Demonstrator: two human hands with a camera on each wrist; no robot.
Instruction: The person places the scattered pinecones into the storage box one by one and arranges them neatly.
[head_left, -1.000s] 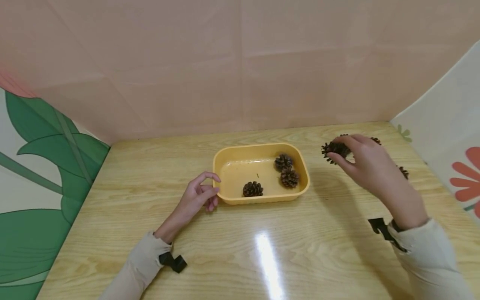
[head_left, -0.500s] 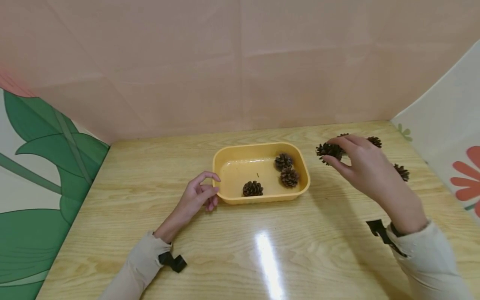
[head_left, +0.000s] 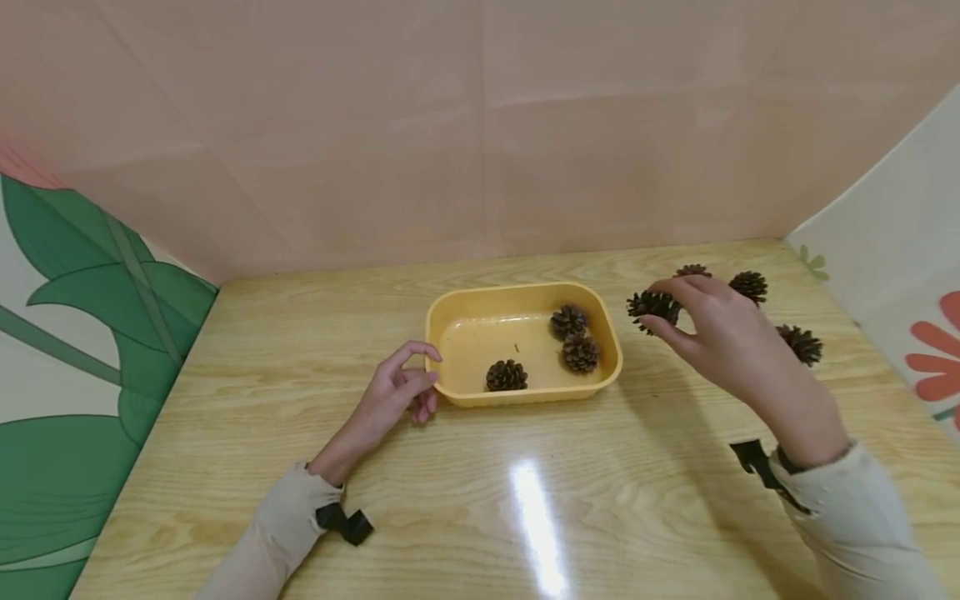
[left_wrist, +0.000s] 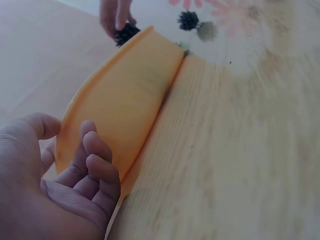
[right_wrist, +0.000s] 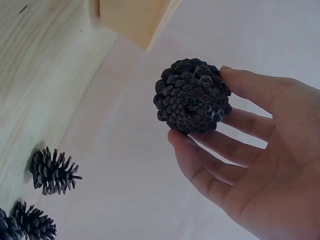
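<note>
In the head view my right hand pinches a dark pine cone between thumb and fingers, held up right of the yellow plastic tub. The right wrist view shows this pine cone by its round scaled end, with the fingertips around one side. My left hand grips the tub's left rim, some of its fingers curled outside the wall, as the left wrist view also shows. Inside the tub lie three pine cones: one by the front wall and a touching pair at the right, including the nearer cone.
Three more pine cones rest on the wooden table at the right: a back cone partly behind the right hand, a right cone and a front cone. A pinkish wall covering rises behind the table.
My right hand has moved a little left toward the tub with the pine cone, uncovering more of the cones on the table. The left hand stays at the rim.
</note>
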